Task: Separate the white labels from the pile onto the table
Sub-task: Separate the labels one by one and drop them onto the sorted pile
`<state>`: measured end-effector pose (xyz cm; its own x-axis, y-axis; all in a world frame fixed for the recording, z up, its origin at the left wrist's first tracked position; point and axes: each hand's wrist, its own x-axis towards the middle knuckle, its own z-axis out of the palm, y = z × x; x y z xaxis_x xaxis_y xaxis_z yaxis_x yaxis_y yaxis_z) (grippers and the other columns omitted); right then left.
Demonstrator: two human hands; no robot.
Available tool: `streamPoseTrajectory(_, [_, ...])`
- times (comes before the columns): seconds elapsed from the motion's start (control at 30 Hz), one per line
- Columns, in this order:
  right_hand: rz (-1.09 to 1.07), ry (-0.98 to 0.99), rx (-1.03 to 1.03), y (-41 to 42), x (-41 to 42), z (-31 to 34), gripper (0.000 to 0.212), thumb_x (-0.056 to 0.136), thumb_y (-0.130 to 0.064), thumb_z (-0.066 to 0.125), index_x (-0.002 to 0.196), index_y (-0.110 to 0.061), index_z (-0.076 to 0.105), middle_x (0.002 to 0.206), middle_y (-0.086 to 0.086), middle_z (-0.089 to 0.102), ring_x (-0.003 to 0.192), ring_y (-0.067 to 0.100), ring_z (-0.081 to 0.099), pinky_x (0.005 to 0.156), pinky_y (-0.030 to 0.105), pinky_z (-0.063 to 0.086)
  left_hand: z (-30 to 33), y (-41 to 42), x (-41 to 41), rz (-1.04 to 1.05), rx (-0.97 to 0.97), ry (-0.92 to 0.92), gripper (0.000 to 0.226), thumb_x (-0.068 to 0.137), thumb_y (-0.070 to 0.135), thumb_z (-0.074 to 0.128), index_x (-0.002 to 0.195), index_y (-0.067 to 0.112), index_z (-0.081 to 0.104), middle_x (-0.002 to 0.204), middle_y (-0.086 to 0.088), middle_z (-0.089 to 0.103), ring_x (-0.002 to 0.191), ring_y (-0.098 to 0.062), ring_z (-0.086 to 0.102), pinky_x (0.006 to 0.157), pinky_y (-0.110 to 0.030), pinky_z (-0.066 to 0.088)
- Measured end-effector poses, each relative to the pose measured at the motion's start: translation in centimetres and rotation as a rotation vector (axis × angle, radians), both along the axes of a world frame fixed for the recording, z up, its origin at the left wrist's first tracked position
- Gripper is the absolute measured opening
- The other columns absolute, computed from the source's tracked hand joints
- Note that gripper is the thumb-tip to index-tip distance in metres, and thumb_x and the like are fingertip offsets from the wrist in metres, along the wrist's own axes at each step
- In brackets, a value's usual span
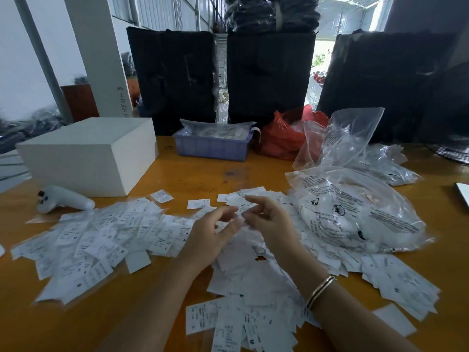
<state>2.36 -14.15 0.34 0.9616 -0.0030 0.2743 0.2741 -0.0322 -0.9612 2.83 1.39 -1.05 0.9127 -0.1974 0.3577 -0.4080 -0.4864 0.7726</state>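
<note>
Small white printed labels cover the orange table (198, 174). A spread-out layer of labels (101, 237) lies to the left, and a thicker pile (243, 275) runs from under my hands toward me and to the right. A few single labels (198, 204) lie apart beyond the hands. My left hand (210, 237) hovers over the pile's middle with its fingers loosely extended. Close beside it is my right hand (271, 222), with a bracelet on the wrist and its fingers curled inward. Both sets of fingertips nearly meet and are blurred, so I cannot tell whether a label is between them.
A white box (83, 153) and a white handheld device (63, 200) sit at the left. A blue basket (213, 148) and a red bag (281, 138) stand at the back. Clear plastic bags (355, 212) lie on the right. Black wrapped bundles (269, 72) line the far edge.
</note>
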Motion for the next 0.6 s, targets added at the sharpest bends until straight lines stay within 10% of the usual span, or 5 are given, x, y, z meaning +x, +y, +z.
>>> streamPoseTrajectory(0.1, [0.013,0.030,0.059,0.3,0.2,-0.4,0.036,0.084,0.002,0.064,0.103,-0.029,0.064,0.077,-0.002,0.070,0.076,0.010,0.068,0.068,0.016,0.051,0.0,-0.5,0.2,0.025,-0.034,0.014,0.008,0.084,0.040,0.065,0.090,0.040,0.061,0.085,0.018,0.065,0.082,0.011,0.057,0.066,-0.005,0.045])
streamPoseTrajectory(0.4, [0.011,0.156,0.552,-0.6,1.1,-0.3,0.026,0.091,0.006,0.051,0.104,-0.012,0.065,0.077,0.004,0.062,0.091,0.024,0.070,0.081,0.031,0.056,0.0,0.1,0.8,0.205,-0.183,0.004,0.008,0.090,0.029,0.061,0.085,0.027,0.067,0.076,0.013,0.069,0.073,0.006,0.061,0.061,-0.005,0.045])
streamPoseTrajectory(0.6, [0.081,0.168,0.101,-0.1,0.9,-0.8,0.037,0.092,0.005,0.051,0.110,-0.026,0.060,0.100,0.005,0.070,0.090,0.012,0.069,0.084,0.025,0.055,0.0,0.2,0.9,0.172,-0.221,0.035,0.010,0.093,0.023,0.059,0.090,0.026,0.068,0.072,0.011,0.069,0.068,0.004,0.062,0.059,-0.005,0.046])
